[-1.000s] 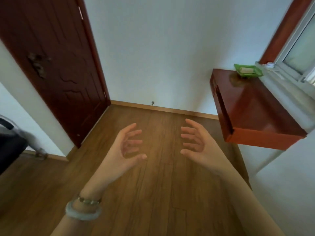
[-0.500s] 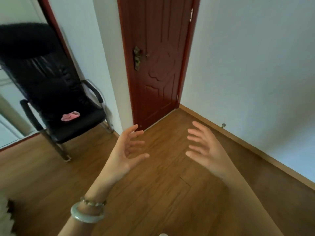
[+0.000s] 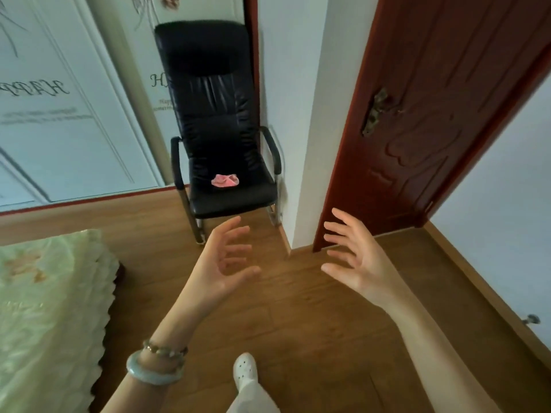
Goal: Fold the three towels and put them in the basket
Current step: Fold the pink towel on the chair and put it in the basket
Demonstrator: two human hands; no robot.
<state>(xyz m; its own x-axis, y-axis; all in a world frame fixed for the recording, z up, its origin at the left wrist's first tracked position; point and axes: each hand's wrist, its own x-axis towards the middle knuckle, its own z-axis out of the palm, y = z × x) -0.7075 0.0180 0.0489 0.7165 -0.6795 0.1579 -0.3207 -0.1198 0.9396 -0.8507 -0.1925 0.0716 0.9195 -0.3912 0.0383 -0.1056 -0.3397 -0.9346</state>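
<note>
Currently our left hand (image 3: 226, 260) and right hand (image 3: 357, 257) hang empty, fingers spread, over wood floor (image 3: 298, 323) at centre; bed (image 3: 44, 293) edge lower left, chair (image 3: 214, 114) upper centre bearing a pink item (image 3: 225, 180).

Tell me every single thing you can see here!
Armchair: one, black, against the far wall.
Cloth: one, pink, crumpled on the armchair's seat.
Door: one, dark red, right of the armchair.
Wardrobe: one, white with lettering, far left.
Bed cover: one, pale green, lower left.
Floor: one, brown wood, underfoot.
Shoe: one, white, bottom centre.
Bangle: one, pale green, left wrist.
Beaded bracelet: one, brownish, left wrist.
Left hand: one, open, empty, above the floor.
Right hand: one, open, empty, beside it.
</note>
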